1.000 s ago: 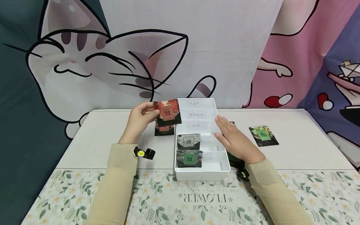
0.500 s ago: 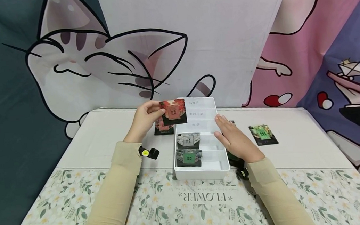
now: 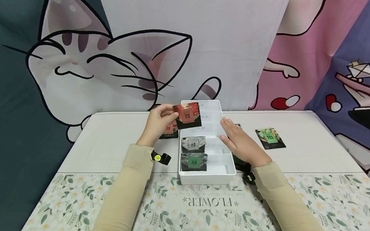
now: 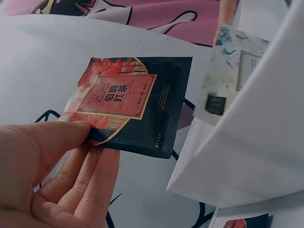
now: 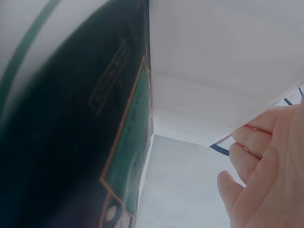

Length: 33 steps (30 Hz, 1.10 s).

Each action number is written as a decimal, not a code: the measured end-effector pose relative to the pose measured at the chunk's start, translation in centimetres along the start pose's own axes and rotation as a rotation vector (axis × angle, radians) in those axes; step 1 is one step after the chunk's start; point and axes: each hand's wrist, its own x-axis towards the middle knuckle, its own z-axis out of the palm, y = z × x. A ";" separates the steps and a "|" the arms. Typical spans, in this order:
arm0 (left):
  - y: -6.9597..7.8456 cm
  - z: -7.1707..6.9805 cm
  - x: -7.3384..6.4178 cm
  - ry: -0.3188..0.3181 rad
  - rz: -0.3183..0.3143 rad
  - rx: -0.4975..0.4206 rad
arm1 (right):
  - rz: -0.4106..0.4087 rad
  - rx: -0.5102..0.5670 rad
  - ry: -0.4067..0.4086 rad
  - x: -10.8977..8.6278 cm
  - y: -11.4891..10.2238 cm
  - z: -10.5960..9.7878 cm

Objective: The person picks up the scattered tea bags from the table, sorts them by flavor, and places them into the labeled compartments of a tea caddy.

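My left hand (image 3: 157, 124) pinches a red-and-black tea bag sachet (image 3: 187, 116) by its left edge, thumb on the printed face. The sachet is held over the far left part of a white divided box (image 3: 207, 179). In the left wrist view, the sachet (image 4: 130, 107) lies between thumb and fingers, beside the box wall (image 4: 237, 152). My right hand (image 3: 244, 145) lies along the box's right side with fingers extended. Inside the box, a grey tea sachet (image 3: 193, 144) and a green one (image 3: 194, 162) lean in separate compartments, both on the left.
Another red sachet (image 3: 170, 130) lies left of the box, partly covered by the left hand. A light green sachet (image 3: 270, 138) lies to the right. Under the right hand, a dark green packet (image 3: 241, 164) shows beside the box. A printed cloth (image 3: 232, 47) hangs behind the table.
My left hand has carried the red sachet rightward, from the box's left edge to over its far compartments. The right hand has stayed at the box's right side.
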 end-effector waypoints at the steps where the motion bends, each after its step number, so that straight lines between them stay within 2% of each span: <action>1: 0.0 0.1 0.0 -0.003 0.002 0.000 | 0.000 0.001 0.001 0.0 0.0 0.0; 13: -0.7 1.0 0.7 0.000 0.028 0.036 | -0.010 0.002 0.016 0.0 0.0 0.1; 24: -1.5 1.9 0.8 -0.052 0.068 0.106 | -0.001 0.001 0.010 0.0 0.0 0.1; 33: -2.2 2.5 1.0 -0.040 0.088 0.153 | -0.004 -0.006 0.015 0.1 0.0 0.1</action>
